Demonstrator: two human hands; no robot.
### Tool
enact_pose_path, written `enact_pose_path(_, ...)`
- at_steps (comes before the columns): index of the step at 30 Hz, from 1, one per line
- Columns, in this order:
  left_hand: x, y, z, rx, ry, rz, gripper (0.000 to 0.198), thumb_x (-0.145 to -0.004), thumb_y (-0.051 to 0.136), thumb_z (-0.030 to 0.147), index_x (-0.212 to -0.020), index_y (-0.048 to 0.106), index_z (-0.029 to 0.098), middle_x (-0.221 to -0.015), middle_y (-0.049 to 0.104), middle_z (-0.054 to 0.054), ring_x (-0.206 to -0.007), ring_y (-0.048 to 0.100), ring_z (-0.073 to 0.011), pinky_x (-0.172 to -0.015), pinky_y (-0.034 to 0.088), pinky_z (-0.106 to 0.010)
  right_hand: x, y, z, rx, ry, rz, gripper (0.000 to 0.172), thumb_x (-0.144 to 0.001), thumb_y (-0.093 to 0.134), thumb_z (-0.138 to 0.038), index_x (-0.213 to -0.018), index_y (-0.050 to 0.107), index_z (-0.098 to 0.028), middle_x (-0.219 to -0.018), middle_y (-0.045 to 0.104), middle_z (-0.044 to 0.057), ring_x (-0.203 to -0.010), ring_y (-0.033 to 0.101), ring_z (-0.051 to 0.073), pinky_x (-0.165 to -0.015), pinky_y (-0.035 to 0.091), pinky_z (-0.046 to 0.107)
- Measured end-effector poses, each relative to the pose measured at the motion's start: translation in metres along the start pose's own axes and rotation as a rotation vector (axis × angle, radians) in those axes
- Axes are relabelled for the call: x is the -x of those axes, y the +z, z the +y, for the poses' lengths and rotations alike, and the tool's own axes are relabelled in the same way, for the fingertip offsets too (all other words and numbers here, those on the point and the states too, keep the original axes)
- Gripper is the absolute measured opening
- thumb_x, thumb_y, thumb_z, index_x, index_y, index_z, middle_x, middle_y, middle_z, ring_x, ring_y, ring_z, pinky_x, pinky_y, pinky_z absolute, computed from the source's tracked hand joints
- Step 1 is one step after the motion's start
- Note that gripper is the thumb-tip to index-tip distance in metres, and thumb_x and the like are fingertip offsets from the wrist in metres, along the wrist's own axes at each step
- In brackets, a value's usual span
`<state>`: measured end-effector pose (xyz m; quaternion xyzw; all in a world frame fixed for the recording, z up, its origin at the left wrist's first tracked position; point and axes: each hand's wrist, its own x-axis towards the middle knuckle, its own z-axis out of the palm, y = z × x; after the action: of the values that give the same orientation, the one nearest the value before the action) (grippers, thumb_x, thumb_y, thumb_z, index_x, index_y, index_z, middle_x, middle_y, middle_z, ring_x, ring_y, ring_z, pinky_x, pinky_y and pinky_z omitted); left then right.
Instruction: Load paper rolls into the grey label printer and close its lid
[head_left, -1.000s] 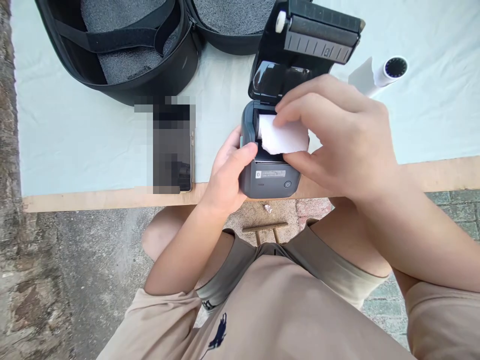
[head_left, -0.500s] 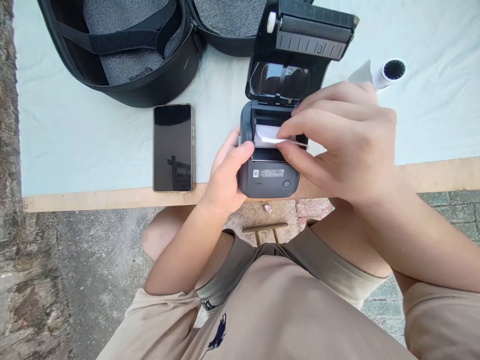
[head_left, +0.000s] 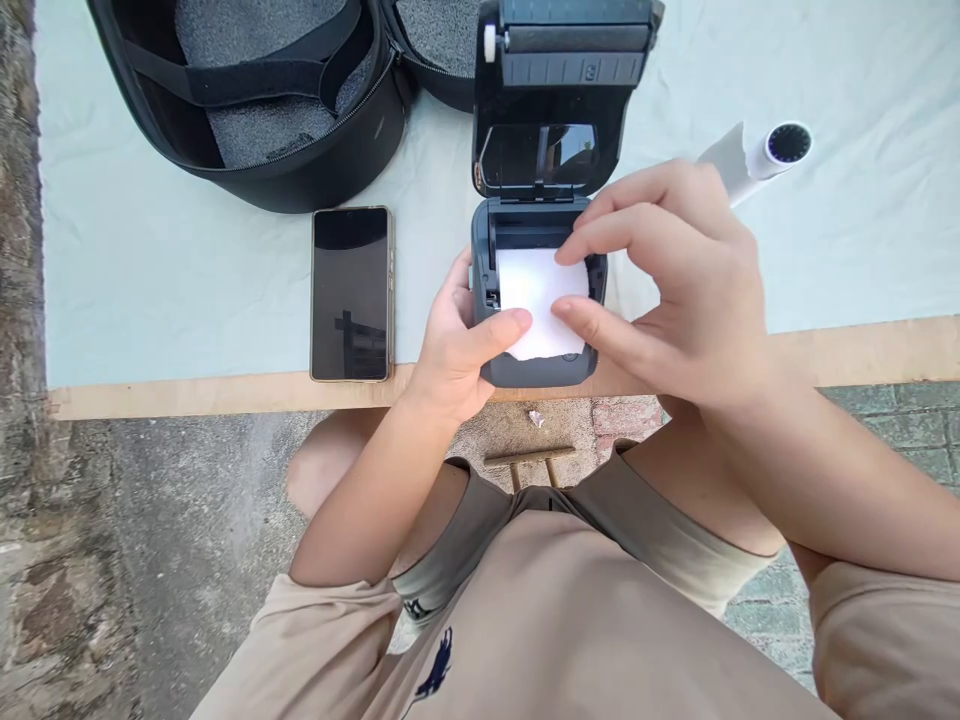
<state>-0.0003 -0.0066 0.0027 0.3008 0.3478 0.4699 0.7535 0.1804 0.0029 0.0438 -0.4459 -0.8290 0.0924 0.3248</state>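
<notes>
A small dark grey label printer (head_left: 528, 374) stands at the table's front edge, its lid (head_left: 547, 108) swung up and back. White paper (head_left: 541, 290) reaches out of the roll bay and lies flat over the printer's front, covering most of its panel. My left hand (head_left: 452, 352) is closed around the printer's left side, its thumb pressing on the paper. Over the right side of the bay is my right hand (head_left: 679, 290), open, with thumb and fingers apart. Its thumb tip rests at or just above the paper; contact is hard to tell.
A phone (head_left: 352, 295) lies screen up to the left of the printer. Behind it sits an unzipped black case (head_left: 300, 185) with grey foam and a strap. To the right is a white paper roll (head_left: 776, 160) with a loose end. The table's wooden edge (head_left: 225, 395) runs in front.
The paper's end has come forward out of the bay and now lies over the front panel. My right fingers have parted from it. My left thumb has moved onto the paper.
</notes>
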Motion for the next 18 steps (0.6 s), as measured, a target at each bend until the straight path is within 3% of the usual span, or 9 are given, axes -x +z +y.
enact_pose_path(4,-0.005,-0.005,-0.005,0.031,0.068,-0.04,0.052,-0.074,0.08,0.033,-0.118,0.054,0.025,-0.11,0.073,-0.005,-0.128,0.064,-0.0311,-0.099,0.058,-0.04,0.004,0.003,0.003,-0.032,-0.002,-0.068,0.025,-0.091,0.06,-0.042,-0.109,0.06,-0.025,-0.109,0.062,0.007,-0.104,0.061,0.023,-0.091,0.053,0.044)
enact_pose_path(8,-0.009,-0.011,-0.01,0.021,0.095,-0.074,0.053,-0.072,0.08,0.032,-0.119,0.054,0.026,-0.107,0.073,-0.004,-0.116,0.07,-0.0312,-0.089,0.063,-0.041,0.006,0.005,0.008,-0.137,-0.054,-0.018,0.03,-0.088,0.065,-0.04,-0.112,0.059,-0.023,-0.111,0.058,0.009,-0.108,0.059,0.023,-0.083,0.055,0.04)
enact_pose_path(10,-0.01,-0.013,-0.012,-0.012,0.095,-0.082,0.06,-0.067,0.084,0.032,-0.119,0.053,0.026,-0.107,0.074,-0.005,-0.113,0.072,-0.0326,-0.085,0.064,-0.042,0.005,0.006,0.012,-0.201,0.015,0.097,0.036,-0.086,0.065,-0.043,-0.116,0.057,-0.024,-0.117,0.057,0.009,-0.116,0.057,0.023,-0.08,0.056,0.036)
enact_pose_path(13,-0.01,-0.015,-0.014,-0.069,0.089,-0.108,0.069,-0.062,0.087,0.034,-0.121,0.051,0.026,-0.111,0.072,-0.007,-0.111,0.072,-0.0337,-0.08,0.064,-0.04,0.0,0.006,0.015,-0.362,0.173,0.226,0.051,-0.087,0.063,-0.046,-0.131,0.049,-0.028,-0.144,0.047,0.005,-0.134,0.049,0.023,-0.09,0.056,0.035)
enact_pose_path(15,-0.01,-0.016,-0.014,-0.097,0.102,-0.139,0.07,-0.062,0.086,0.034,-0.121,0.051,0.026,-0.111,0.072,-0.007,-0.106,0.073,-0.0326,-0.076,0.064,-0.038,-0.004,0.006,0.015,-0.543,0.264,0.22,0.059,-0.087,0.062,-0.051,-0.138,0.042,-0.03,-0.154,0.04,0.001,-0.137,0.049,0.022,-0.092,0.057,0.034)
enact_pose_path(18,-0.011,-0.017,-0.016,-0.111,0.121,-0.181,0.068,-0.064,0.085,0.034,-0.123,0.05,0.026,-0.109,0.072,-0.007,-0.098,0.074,-0.03,-0.072,0.064,-0.037,-0.006,0.006,0.012,-0.708,0.351,0.163,0.058,-0.091,0.058,-0.056,-0.139,0.04,-0.03,-0.144,0.051,0.002,-0.124,0.058,0.02,-0.083,0.059,0.032)
